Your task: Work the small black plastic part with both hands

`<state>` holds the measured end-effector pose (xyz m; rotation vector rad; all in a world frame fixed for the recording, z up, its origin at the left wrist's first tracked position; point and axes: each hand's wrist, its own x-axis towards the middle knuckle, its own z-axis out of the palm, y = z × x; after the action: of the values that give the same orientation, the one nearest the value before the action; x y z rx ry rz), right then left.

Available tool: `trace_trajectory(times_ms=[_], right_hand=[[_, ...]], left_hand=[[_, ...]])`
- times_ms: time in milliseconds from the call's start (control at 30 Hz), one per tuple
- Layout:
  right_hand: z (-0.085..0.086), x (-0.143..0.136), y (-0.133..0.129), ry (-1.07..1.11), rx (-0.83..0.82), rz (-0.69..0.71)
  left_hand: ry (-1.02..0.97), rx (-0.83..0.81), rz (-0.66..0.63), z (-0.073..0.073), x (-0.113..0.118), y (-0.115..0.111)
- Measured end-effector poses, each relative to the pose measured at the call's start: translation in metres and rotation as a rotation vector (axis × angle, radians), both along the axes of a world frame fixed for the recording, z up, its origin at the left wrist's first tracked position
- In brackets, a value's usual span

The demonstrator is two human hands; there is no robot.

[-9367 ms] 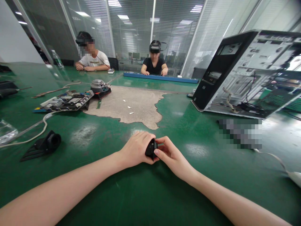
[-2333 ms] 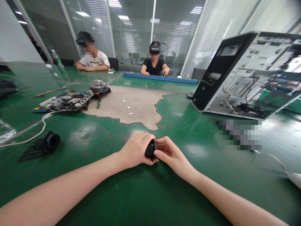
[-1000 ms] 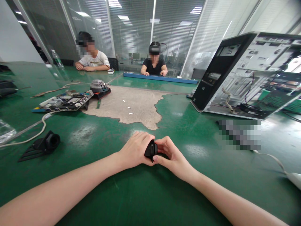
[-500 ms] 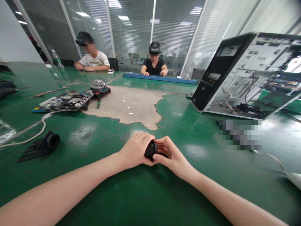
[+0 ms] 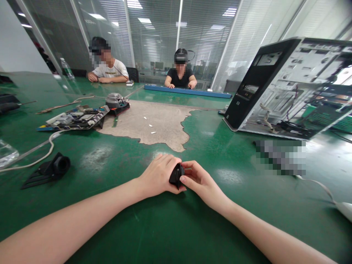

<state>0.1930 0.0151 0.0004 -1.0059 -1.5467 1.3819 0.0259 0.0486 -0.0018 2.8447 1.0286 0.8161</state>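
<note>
A small black object (image 5: pixel 175 176) sits between my two hands, low over the near middle of the green table; its kind is not clear. My left hand (image 5: pixel 158 175) wraps over it from the left, with the thumb below and the back of the hand hiding much of it. From the right, my right hand (image 5: pixel 200 179) has its thumb and curled fingers closed on the object's right side. To the left, a black plastic piece with a round, tube-like end (image 5: pixel 49 169) lies by itself on the table.
A circuit board (image 5: pixel 78 118) and a fan-like cooler (image 5: pixel 117 102) lie at the left, near a pale cable (image 5: pixel 51 146). An open computer case (image 5: pixel 275 91) stands at the right. Two people sit across the table (image 5: pixel 123 227), one behind a long blue bar (image 5: pixel 187 91).
The right thumb and fingers have shifted slightly on the black object, and its right end looks turned a little. My left hand stays in place.
</note>
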Motion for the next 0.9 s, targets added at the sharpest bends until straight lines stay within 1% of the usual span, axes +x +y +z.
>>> trace_trajectory(times_ms=[200, 400, 567, 667, 767, 833, 900], right_hand=[[-0.0001, 0.0027, -0.0019, -0.009, 0.084, 0.052], [-0.0026, 0.0003, -0.0014, 0.055, 0.053, 0.005], [-0.0014, -0.0016, 0.0001, 0.017, 0.027, -0.032], [0.0001, -0.0003, 0.0003, -0.001, 0.021, -0.006], [0.0004, 0.0012, -0.0008, 0.003, 0.064, 0.041], [-0.0003, 0.0014, -0.0017, 0.011, 0.085, 0.042], [-0.0013, 0.0009, -0.0021, 0.034, 0.073, 0.034]], left_hand=[[0.021, -0.011, 0.009, 0.0014, -0.0007, -0.0008], [-0.002, 0.014, -0.003, -0.0019, -0.0011, 0.0014], [0.003, 0.005, 0.0, -0.0019, -0.001, 0.0019], [0.001, 0.0, -0.003, -0.0008, -0.0009, 0.0013], [0.004, -0.003, -0.001, -0.0009, -0.0008, 0.0007], [0.002, 0.0, 0.001, -0.0013, -0.0007, 0.0007], [-0.005, 0.004, 0.0, -0.0016, -0.0006, 0.0009]])
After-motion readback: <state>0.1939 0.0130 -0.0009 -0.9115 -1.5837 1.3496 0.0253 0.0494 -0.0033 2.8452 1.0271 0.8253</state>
